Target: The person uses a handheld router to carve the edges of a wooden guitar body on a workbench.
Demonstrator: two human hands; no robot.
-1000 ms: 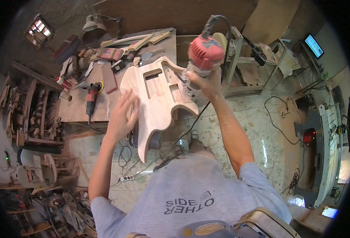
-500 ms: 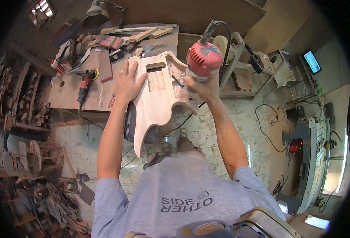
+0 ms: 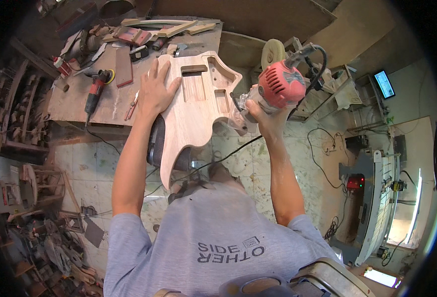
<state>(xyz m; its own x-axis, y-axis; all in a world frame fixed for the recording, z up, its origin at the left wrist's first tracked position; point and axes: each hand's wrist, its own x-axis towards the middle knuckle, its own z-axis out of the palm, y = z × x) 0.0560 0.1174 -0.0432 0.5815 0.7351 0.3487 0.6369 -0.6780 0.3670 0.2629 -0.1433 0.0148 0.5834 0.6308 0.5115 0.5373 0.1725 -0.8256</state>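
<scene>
My left hand (image 3: pixel 159 94) lies flat on the left edge of a pale wooden electric guitar body (image 3: pixel 193 121), fingers spread. The body has rectangular pockets and curved horns, and one horn points back toward me. It rests partly on a dark rounded support (image 3: pixel 165 148) that shows beneath it. Wrapped around the base of a red router (image 3: pixel 282 85) is my right hand (image 3: pixel 269 116). The router is tilted and held beside the body's right edge, its clear guard close to that edge. Its bit cannot be made out.
A workbench (image 3: pixel 75 111) behind carries an angle sander (image 3: pixel 96 91), a reddish-brown block (image 3: pixel 124 67) and curved wood strips (image 3: pixel 176 30). A black cord (image 3: pixel 228 154) trails across behind the body. Wooden racks (image 3: pixel 23 123) stand left; a machine frame (image 3: pixel 372 198) stands right.
My right hand has moved the router to the right, off the guitar body, uncovering a small pocket. My left hand stays on the body. The whole view has shifted slightly.
</scene>
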